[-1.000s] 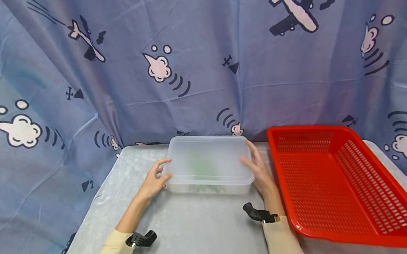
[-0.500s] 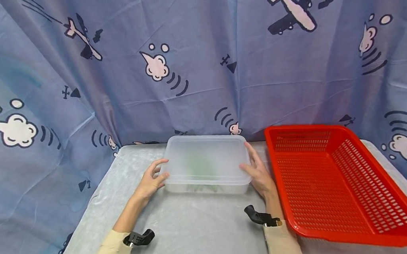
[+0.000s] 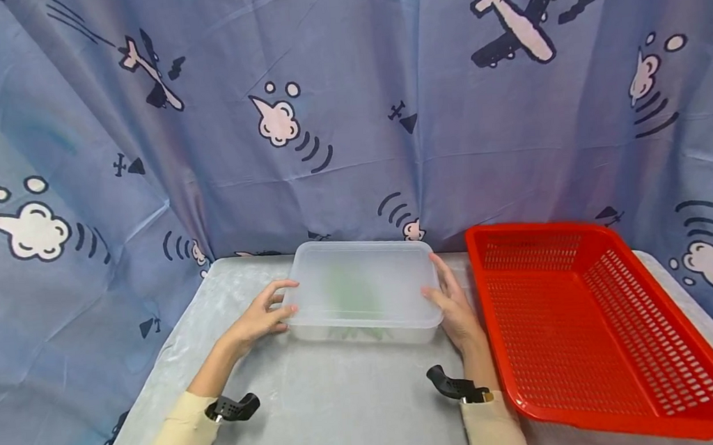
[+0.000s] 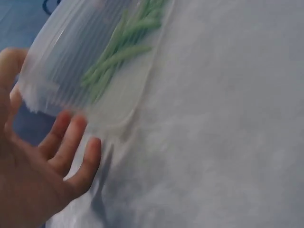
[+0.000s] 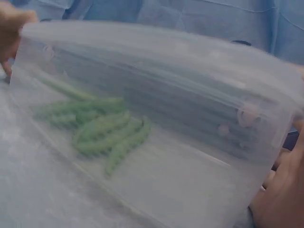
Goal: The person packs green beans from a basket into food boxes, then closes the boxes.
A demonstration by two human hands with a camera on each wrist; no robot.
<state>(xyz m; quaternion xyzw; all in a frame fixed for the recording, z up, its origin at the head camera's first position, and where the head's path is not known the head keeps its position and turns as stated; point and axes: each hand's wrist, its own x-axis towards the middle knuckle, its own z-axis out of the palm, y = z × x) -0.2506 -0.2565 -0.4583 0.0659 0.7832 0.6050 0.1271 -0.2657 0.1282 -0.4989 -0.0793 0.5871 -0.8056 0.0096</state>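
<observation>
A clear plastic food container [image 3: 365, 334] with a frosted lid [image 3: 392, 279] stands at the back of the table. Green beans [image 5: 102, 128] lie inside it, blurred green through the lid from above. My left hand [image 3: 259, 322] holds the container's left end, thumb on the lid's edge; in the left wrist view its lower fingers [image 4: 85, 166] are spread at the end wall. At the opposite end my right hand [image 3: 458, 312] grips the corner, thumb over the lid and fingers along the side. The lid sits on the container all round.
To the right of my right arm stands a large red plastic basket [image 3: 498, 351] with perforated walls. A blue curtain [image 3: 342, 202] printed with planes hangs behind the table [image 3: 346, 405], which has a pale cloth over it.
My left forearm and wrist have swung slightly outward to the left while the hand stays at the container's end. My right hand and the container are nearly unmoved.
</observation>
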